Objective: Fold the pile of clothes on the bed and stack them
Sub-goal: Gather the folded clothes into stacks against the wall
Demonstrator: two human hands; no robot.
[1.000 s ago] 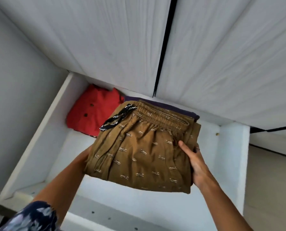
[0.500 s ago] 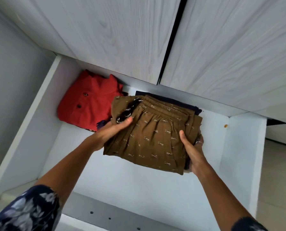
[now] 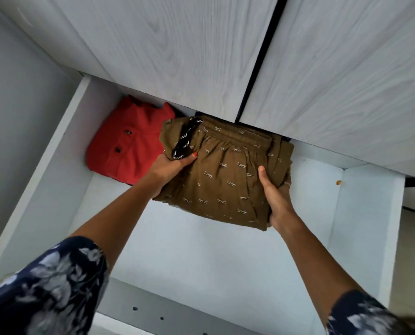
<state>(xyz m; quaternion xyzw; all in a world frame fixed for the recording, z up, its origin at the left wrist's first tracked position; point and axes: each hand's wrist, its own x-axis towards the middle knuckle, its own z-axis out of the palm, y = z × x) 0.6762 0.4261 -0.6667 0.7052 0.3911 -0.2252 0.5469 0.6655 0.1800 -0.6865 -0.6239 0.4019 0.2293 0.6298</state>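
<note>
Folded brown shorts (image 3: 228, 175) with a small white print and a black-and-white drawstring (image 3: 183, 143) sit in a white drawer (image 3: 201, 257), on top of a dark folded garment (image 3: 285, 139) whose edge shows at the back. My left hand (image 3: 170, 166) grips the shorts' left edge, thumb on top near the drawstring. At the right edge, my right hand (image 3: 275, 197) holds the shorts with the thumb above and the fingers underneath. A folded red shirt (image 3: 129, 146) with dark buttons lies at the drawer's back left.
Pale wood-grain wardrobe doors (image 3: 177, 52) overhang the drawer's back, split by a dark vertical gap. The drawer's white side walls (image 3: 368, 213) stand left and right. A small orange speck (image 3: 338, 182) is on the right wall. Bare drawer floor lies in front of the clothes.
Both hands have carried the brown shorts further back into the drawer and lower. My left hand, first under the shorts, came up to grip their left edge near the drawstring.
</note>
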